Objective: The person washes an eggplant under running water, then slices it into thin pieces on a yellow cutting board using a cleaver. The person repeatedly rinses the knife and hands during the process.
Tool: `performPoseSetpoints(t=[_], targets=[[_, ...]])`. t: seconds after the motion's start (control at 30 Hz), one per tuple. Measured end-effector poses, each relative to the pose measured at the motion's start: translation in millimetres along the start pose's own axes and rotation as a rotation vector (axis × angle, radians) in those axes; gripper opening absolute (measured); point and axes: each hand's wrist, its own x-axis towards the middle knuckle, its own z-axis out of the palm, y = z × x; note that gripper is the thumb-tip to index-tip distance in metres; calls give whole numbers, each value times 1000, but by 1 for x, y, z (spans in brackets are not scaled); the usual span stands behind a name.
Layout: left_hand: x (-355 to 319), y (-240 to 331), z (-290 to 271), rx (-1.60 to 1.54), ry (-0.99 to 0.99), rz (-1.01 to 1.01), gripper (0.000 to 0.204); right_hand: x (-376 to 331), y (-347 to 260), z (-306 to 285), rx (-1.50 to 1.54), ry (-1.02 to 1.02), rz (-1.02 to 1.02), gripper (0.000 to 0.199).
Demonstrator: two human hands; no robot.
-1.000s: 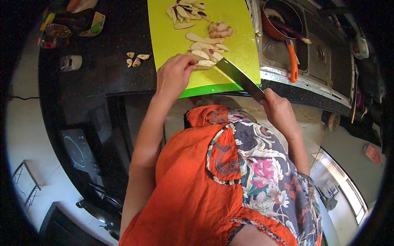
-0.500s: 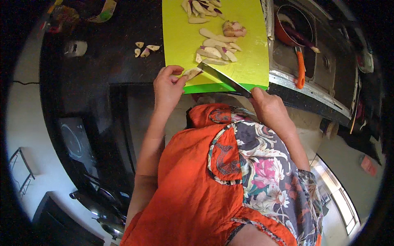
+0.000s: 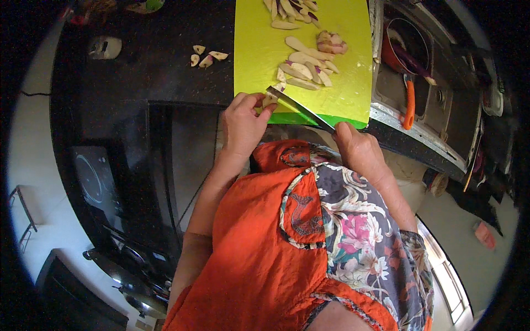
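One pale piece (image 3: 269, 101) of purple-skinned vegetable, apparently eggplant, was at the near left part of the yellow-green cutting board (image 3: 353, 83); whether it lay flat or was slightly raised could not be told. From seven to eight o'clock of it, the left hand (image 3: 244, 122) pinched it, thumb and fingertips drawn in narrowly. From four o'clock, the right hand (image 3: 359, 146) had its fingers wrapped around the handle of the knife (image 3: 306, 112), whose blade slanted up beside the piece.

Half a second earlier the held piece had looked longer; now a small chunk (image 3: 280, 86) lay past the blade at one o'clock. That suggested one cut had gone through, with the pinched remainder still to be divided.

Farther toward one and two o'clock were loose slices (image 3: 302, 70), then a knobbly pinkish lump (image 3: 332, 42); a second heap (image 3: 290, 9) sat at twelve.

At ten o'clock, four small chunks (image 3: 206, 61) rested on the dark counter (image 3: 165, 77).

Out at two o'clock, the sink (image 3: 408, 124) contained an orange-red pan (image 3: 391, 55), its orange handle (image 3: 409, 105) pointing toward six. Inside leaned a long purple vegetable (image 3: 413, 63), its pale end reaching over the rim.
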Motion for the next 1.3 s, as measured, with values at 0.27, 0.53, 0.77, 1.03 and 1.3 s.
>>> performPoseSetpoints(t=[0.27,0.53,0.77,1.03,1.3], targets=[[2,-1,0,27,-8,66,30,3,-11,1,-86,-13,7,16],[6,1,2,94,-64,34,25,21,-25,-1,-145,-80,20,18],[7,-7,-8,236,34,243,18,14,1,2,-64,35,60,15],[57,-48,-72,540,405,295,16,14,13,-14,-76,73,122,16],[78,-60,-67,532,373,121,27,-4,28,-44,-123,17,-22,14]])
